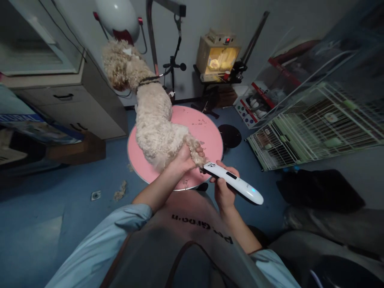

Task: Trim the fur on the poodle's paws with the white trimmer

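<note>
Fingers of the right hand (225,190) wrap a white cordless pet clipper (240,186), its blade at the paw end of the hind leg (194,149) that the left hand (184,159) grips. A sudden kick could nick skin. The curly-coated dog (154,110) is on the round pink grooming table (213,138); twisting could pull its neck tether (149,80) taut.

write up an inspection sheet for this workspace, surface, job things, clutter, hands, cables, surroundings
surface: round pink table, hair clippings scattered on it
job's things: curly-coated dog on the table, facing away; white clipper, blue light lit, its tip by the paw
clutter: hair tuft on the floor
hands: left hand holds the dog's hind leg; right hand grips the clipper
cables: dark cable beside the cabinet
surroundings: wire cage at right
</note>
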`<state>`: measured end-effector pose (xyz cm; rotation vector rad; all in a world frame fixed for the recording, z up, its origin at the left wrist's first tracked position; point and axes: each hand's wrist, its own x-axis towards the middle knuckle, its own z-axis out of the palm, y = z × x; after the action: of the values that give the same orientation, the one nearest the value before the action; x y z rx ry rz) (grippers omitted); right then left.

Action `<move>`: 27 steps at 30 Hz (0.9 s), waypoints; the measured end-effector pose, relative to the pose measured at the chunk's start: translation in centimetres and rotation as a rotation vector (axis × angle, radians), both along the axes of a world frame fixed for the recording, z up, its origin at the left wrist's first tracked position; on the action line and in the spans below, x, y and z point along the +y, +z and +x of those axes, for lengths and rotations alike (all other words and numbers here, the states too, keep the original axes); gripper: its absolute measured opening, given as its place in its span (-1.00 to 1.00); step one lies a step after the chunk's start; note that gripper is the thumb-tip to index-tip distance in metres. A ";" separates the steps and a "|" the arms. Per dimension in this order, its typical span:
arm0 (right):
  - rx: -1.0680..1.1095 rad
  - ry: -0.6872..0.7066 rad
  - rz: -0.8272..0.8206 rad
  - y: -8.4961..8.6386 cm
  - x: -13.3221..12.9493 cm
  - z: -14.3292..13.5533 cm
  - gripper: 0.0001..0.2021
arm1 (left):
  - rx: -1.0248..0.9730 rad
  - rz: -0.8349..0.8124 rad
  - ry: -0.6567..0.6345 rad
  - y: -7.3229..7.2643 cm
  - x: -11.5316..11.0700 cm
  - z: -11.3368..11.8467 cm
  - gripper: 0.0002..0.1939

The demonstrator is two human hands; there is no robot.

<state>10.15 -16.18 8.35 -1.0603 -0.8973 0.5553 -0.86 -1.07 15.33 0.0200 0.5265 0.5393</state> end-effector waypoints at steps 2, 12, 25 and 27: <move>0.004 -0.029 0.005 0.1 0.1 -0.2 -0.59 | -0.005 0.009 -0.011 -0.1 0.0 0.0 -0.44; -0.131 -0.074 -0.014 -0.8 0.1 -0.1 -0.55 | 0.014 -0.012 -0.011 0.1 -0.1 0.1 -0.46; -0.448 -0.041 0.075 0.3 -2.5 1.1 -0.58 | -0.040 -0.040 -0.028 0.1 0.2 -0.3 -0.48; -0.528 -0.039 0.084 0.6 -2.8 1.2 -0.61 | -0.046 -0.041 -0.020 0.2 0.3 -0.3 -0.49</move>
<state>11.36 -19.00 8.97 -1.1656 -1.3441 0.1993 -1.15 -0.81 15.57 -0.0267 0.4919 0.5084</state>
